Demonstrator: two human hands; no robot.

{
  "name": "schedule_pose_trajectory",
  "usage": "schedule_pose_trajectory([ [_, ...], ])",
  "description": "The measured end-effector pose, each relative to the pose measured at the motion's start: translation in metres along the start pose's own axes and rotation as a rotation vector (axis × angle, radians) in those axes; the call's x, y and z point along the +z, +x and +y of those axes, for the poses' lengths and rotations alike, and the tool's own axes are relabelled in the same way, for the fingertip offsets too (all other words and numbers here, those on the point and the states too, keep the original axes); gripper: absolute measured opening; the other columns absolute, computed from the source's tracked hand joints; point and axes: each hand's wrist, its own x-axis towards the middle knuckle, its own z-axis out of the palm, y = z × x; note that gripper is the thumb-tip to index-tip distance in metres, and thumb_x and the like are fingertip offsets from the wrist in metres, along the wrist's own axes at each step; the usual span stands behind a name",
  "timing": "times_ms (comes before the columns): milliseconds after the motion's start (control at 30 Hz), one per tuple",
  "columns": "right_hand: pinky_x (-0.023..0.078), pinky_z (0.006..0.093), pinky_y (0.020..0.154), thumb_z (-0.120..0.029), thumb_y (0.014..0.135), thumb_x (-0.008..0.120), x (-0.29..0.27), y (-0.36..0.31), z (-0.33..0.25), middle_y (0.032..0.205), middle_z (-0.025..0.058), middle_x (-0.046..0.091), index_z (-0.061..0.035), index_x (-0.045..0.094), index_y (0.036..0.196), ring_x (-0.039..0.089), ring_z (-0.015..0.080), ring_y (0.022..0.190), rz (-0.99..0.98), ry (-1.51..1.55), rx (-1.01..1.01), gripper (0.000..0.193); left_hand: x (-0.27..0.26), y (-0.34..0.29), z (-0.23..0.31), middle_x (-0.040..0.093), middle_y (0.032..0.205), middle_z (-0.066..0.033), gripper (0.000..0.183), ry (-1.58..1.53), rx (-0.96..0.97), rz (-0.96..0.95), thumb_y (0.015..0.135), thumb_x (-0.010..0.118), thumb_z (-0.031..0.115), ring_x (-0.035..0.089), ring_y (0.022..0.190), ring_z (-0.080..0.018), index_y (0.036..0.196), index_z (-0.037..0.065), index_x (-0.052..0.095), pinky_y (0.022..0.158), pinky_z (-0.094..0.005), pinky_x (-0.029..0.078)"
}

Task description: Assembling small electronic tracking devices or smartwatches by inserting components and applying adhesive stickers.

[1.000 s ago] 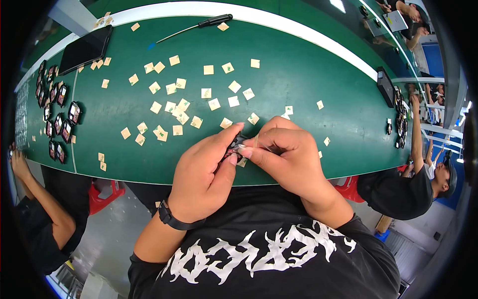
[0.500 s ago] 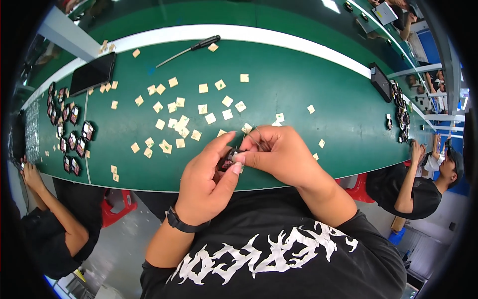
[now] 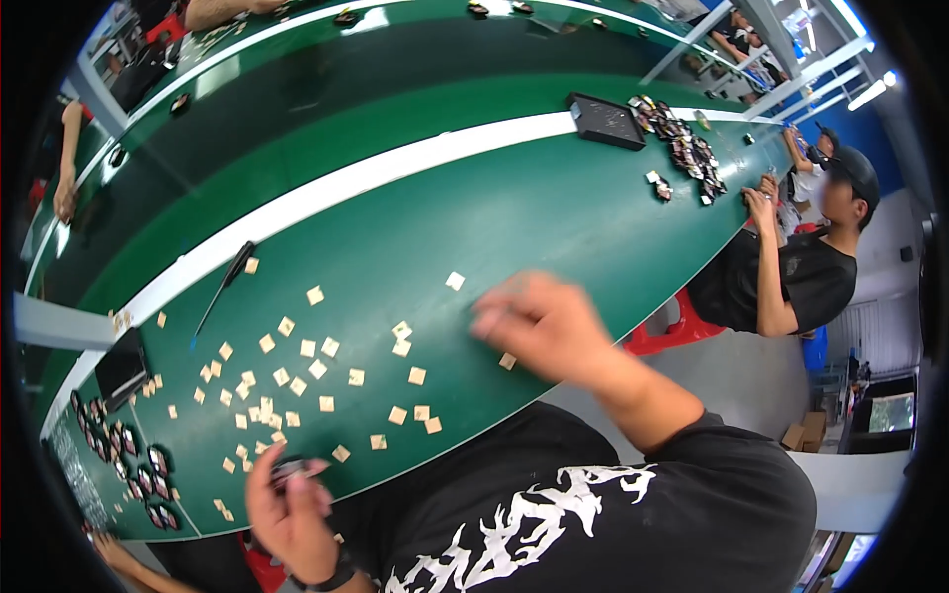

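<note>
My left hand point(image 3: 287, 524), at the table's near edge, has its fingers curled round a small dark rounded unit point(image 3: 289, 468); the fingers and palm hide most of it. My right hand point(image 3: 544, 331) is well off to the right over the green table, blurred by motion. Its fingers are bent and drawn together, and whatever they hold cannot be made out. Several small cream square pieces point(image 3: 326, 403) lie scattered between and beyond my hands. One such square point(image 3: 455, 281) lies left of and beyond my right fingertips.
A black-handled screwdriver point(image 3: 237, 265) lies by the white rail point(image 3: 326, 188). At the left are a black flat device point(image 3: 121, 371) and several black units point(image 3: 158, 482). A black tray point(image 3: 607, 121) and a heap of units point(image 3: 692, 153) sit far right, near a seated co-worker point(image 3: 791, 257).
My hands have parted: the left went down and left with the unit, the right moved to the right. The view has turned to the right. Earlier, thin metal tweezers showed in my right hand.
</note>
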Motion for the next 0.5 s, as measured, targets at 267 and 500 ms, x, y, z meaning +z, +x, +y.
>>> schedule_pose_trajectory([
  [267,0.049,0.0459,0.099,-0.040,0.092,0.072,-0.149,0.015,0.210,0.122,0.0287,0.064,0.0032,0.059,0.132,0.062,0.0424,0.114,0.700,-0.799,0.434,0.061,-0.151,-0.008,-0.033,0.067,0.087,-0.0040,0.035,0.103,-0.012,0.629,0.104,0.059,0.018,0.052,0.061,-0.0047,0.135,0.001,0.055,0.053,-0.0170,0.040],
  [500,0.047,0.0424,0.101,-0.064,0.093,0.061,-0.243,-0.010,0.313,0.124,0.0220,0.069,-0.0038,0.062,0.136,0.066,0.0357,0.114,0.582,-0.770,0.518,0.074,-0.159,0.005,-0.048,0.064,0.086,-0.0008,0.033,0.207,-0.030,0.736,0.101,0.066,0.017,0.055,0.061,-0.0044,0.127,-0.002,0.058,0.051,-0.0194,0.041],
])
